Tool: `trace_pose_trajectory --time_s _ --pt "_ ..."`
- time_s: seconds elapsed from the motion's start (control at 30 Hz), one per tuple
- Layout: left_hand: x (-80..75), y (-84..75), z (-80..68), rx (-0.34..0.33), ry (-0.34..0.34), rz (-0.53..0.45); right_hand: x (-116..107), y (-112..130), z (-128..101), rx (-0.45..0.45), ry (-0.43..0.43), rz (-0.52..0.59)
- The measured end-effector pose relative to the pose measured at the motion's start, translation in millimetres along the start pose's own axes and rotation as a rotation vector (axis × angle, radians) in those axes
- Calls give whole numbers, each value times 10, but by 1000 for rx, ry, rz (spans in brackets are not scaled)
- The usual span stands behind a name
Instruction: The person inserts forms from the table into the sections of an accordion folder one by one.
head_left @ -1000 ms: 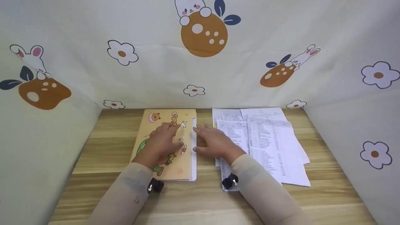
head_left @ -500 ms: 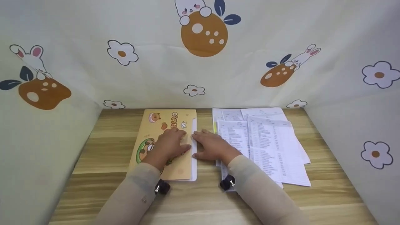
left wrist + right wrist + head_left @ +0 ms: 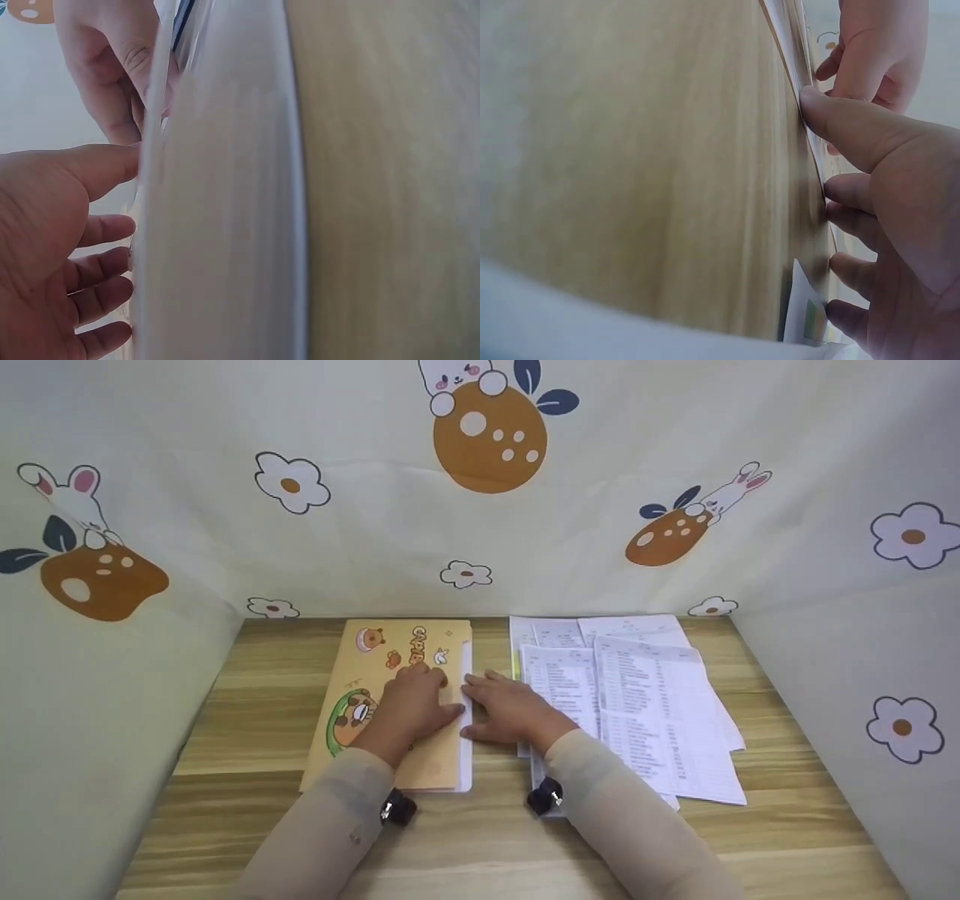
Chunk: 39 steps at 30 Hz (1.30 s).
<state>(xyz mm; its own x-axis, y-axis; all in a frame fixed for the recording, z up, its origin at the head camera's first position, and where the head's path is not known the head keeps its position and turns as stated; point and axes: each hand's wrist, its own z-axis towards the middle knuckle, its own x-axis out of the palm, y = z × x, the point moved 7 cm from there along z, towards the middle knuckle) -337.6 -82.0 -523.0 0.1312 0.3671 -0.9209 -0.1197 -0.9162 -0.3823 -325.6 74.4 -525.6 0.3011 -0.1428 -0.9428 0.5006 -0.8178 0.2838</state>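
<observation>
One cartoon-printed folder [image 3: 390, 697] lies on the wooden counter [image 3: 247, 712], left of one loose pile of several printed sheets [image 3: 645, 705]. The left hand [image 3: 412, 705] is pressed flat on its cover; the right hand [image 3: 510, 709] rests, fingers relaxed, at its open edge. The cover should be held steady while the white sheet edge is squared.

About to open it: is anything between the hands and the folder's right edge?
Nothing visible. The left hand rests on the folder at its right edge, and the right hand touches that edge from the table side.
</observation>
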Motion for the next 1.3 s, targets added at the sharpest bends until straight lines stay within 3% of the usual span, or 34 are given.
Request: trace_pose_trajectory --time_s 0.27,0.5,0.77,1.3 --pt "-51 -55 10 -24 -69 -10 -26 31 -9 -27 -14 -9" --pt "-109 -73 -6 -48 -72 -30 -22 32 -4 -19 -11 -17" --pt "-240 -38 -44 -86 -82 -126 -13 16 -1 -1 4 5" --pt "-513 21 -129 -69 -73 -307 -2 2 3 -3 16 -19"
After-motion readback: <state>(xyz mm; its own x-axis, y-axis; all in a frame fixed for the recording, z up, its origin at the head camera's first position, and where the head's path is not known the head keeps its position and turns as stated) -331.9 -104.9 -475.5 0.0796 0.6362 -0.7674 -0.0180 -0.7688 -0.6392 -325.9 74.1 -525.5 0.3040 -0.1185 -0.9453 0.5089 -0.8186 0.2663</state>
